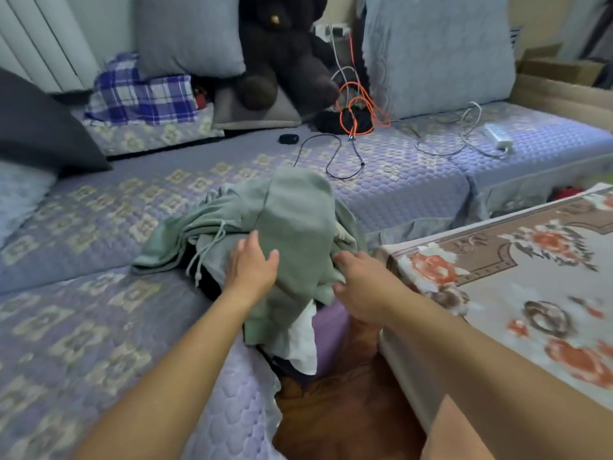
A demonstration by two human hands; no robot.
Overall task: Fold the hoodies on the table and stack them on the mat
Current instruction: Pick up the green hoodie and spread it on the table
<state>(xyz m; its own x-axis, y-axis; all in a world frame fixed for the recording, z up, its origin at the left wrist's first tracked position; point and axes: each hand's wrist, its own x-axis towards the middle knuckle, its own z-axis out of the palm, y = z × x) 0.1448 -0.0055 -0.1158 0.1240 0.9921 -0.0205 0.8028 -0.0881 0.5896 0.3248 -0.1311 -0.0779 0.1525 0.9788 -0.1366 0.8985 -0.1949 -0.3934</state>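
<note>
At frame centre, a green hoodie (pixel 292 224) lies crumpled on the sofa's edge; left hand (pixel 253 267) rests flat on it, right hand (pixel 360 287) spread at its hem. Soft, limp, light: probably best gripped at shoulders.

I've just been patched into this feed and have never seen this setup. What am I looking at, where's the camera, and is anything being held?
There is no machine: a person works with bare hands, and the single picture comes from a wide-angle camera on their head, looking forward and down. Both arms reach to a heap of clothes on the quilted sofa cover. On top lies a green hoodie, with a white garment under it. The left hand rests flat on the hoodie; the right hand touches its edge. Neither grips anything. The flowered mat lies to the right.
</note>
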